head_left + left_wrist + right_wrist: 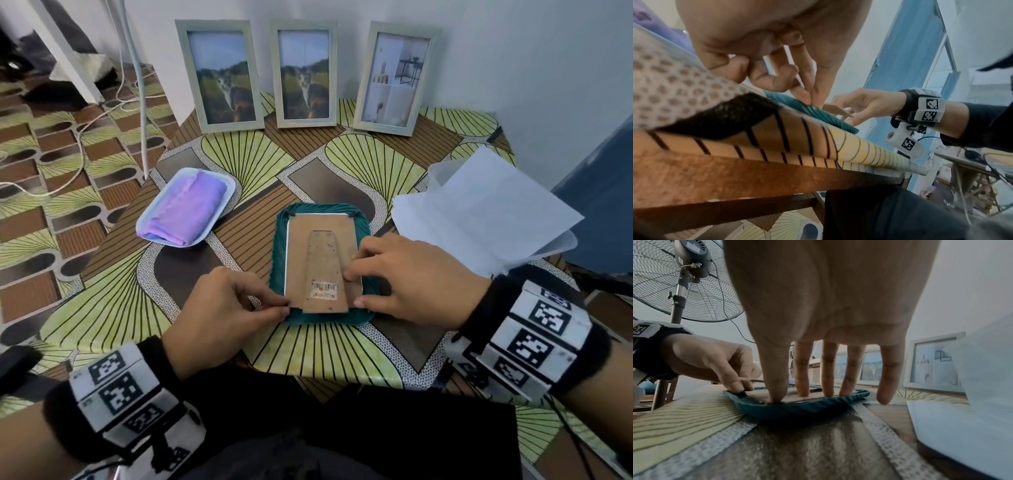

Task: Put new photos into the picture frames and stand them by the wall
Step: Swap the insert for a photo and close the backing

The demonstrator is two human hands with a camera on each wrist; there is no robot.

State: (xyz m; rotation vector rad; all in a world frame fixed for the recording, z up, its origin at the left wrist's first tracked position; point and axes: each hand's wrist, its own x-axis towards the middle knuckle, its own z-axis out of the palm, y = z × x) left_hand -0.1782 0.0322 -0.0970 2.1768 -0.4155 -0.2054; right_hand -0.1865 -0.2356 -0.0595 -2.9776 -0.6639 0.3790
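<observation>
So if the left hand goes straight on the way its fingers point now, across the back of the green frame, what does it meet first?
Probably the right hand, whose fingers press the cardboard back opposite. The left hand points rightward across it; depth is unclear.

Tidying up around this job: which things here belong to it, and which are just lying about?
In the job: teal frame lying face down, its cardboard back, left hand, right hand, three pale frames by the wall.
Lying about: purple cloth in white tray, white paper, fan.
</observation>
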